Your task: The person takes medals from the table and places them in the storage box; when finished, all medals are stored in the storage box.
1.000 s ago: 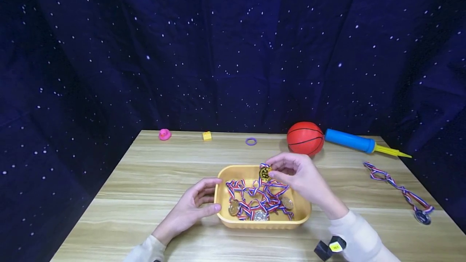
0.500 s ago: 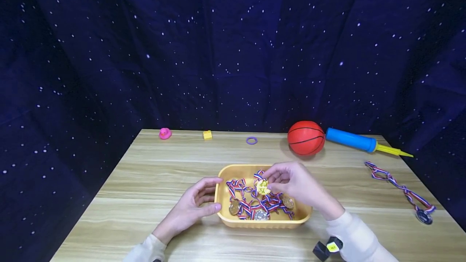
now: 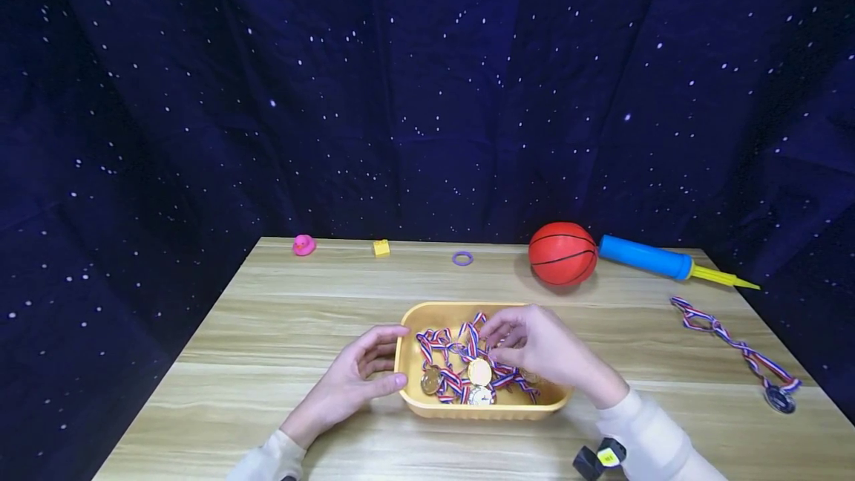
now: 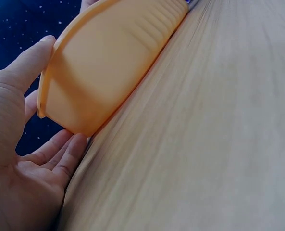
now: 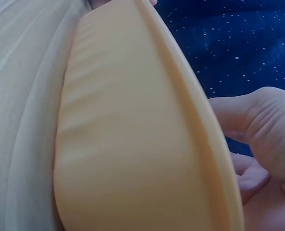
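A yellow-orange plastic bin (image 3: 481,413) stands on the table, with several medals on red, white and blue ribbons inside. My left hand (image 3: 354,368) rests against its left end, the thumb by the rim and the other fingers along the outer wall. In the left wrist view, the thumb (image 4: 39,53) touches the rim. Over the right part of the bin is my right hand (image 3: 534,344), its fingertips apart from the thumb. Just left of it lies a gold medal (image 3: 479,372), above a silver medal (image 3: 481,396). Another gold-coloured medal (image 3: 431,381) lies further left.
Outside the bin, a dark medal (image 3: 779,398) with its ribbon lies at the right. Along the back are a pink rubber duck (image 3: 303,245), a yellow block (image 3: 381,248), a purple ring (image 3: 462,258), a red basketball (image 3: 563,253) and a blue hand pump (image 3: 644,256).
The gold medal has gone down from my right hand's pinch onto the pile. My right hand has lowered slightly and its fingers have parted from the medal. The left hand stays put.
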The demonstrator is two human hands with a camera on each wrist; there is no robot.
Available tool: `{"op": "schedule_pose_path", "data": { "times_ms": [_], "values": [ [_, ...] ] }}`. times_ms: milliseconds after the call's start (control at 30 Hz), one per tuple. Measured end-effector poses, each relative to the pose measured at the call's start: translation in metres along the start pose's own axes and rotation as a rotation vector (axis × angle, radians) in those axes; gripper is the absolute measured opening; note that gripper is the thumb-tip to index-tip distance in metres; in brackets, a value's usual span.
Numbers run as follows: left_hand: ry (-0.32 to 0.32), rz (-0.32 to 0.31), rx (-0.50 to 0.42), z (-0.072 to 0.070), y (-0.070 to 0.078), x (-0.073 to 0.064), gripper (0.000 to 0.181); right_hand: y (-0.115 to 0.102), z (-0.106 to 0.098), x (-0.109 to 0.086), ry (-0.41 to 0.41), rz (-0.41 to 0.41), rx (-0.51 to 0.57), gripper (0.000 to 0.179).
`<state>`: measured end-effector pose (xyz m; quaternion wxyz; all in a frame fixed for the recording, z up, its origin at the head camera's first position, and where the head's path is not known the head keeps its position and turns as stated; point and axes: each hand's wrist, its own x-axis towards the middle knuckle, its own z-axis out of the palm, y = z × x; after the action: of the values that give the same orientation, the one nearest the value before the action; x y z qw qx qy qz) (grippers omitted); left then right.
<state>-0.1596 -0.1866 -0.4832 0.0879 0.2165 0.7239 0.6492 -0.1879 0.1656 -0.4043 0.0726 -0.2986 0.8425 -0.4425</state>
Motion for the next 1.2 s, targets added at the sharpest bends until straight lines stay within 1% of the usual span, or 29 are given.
{"op": "schedule_pose_path", "data": {
  "times_ms": [133,233,300,433,567,800,967,1100,1200],
  "values": [
    [0.0,-0.002,0.0,0.0,0.001,0.0,0.072,-0.001,-0.005,-0.001,0.1,-0.025,-0.017,0.024],
    [-0.003,-0.004,-0.004,0.0,0.001,0.0,0.072,-0.002,-0.009,-0.001,0.159,-0.038,-0.005,0.026],
    [-0.004,-0.004,-0.006,0.0,0.001,0.0,0.072,-0.003,-0.014,-0.002,0.202,-0.032,0.005,0.027],
    [-0.003,-0.005,-0.006,0.001,0.001,0.0,0.072,-0.006,-0.027,-0.005,0.296,-0.026,0.04,0.028],
    [-0.005,-0.003,-0.005,0.001,0.0,0.0,0.072,-0.009,-0.045,-0.013,0.384,-0.044,0.071,0.029],
    [-0.005,-0.012,-0.004,0.001,-0.001,0.0,0.072,-0.008,-0.086,-0.041,0.536,-0.109,0.061,0.037],
    [0.002,-0.015,-0.011,0.0,0.0,0.0,0.072,-0.004,-0.116,-0.067,0.647,-0.138,0.092,0.045],
    [-0.001,-0.004,-0.012,0.0,0.0,0.0,0.072,0.002,-0.133,-0.089,0.711,-0.133,0.124,0.049],
    [-0.001,-0.004,-0.01,0.0,0.0,0.0,0.072,0.008,-0.142,-0.105,0.738,-0.114,0.153,0.052]
  ]
}}
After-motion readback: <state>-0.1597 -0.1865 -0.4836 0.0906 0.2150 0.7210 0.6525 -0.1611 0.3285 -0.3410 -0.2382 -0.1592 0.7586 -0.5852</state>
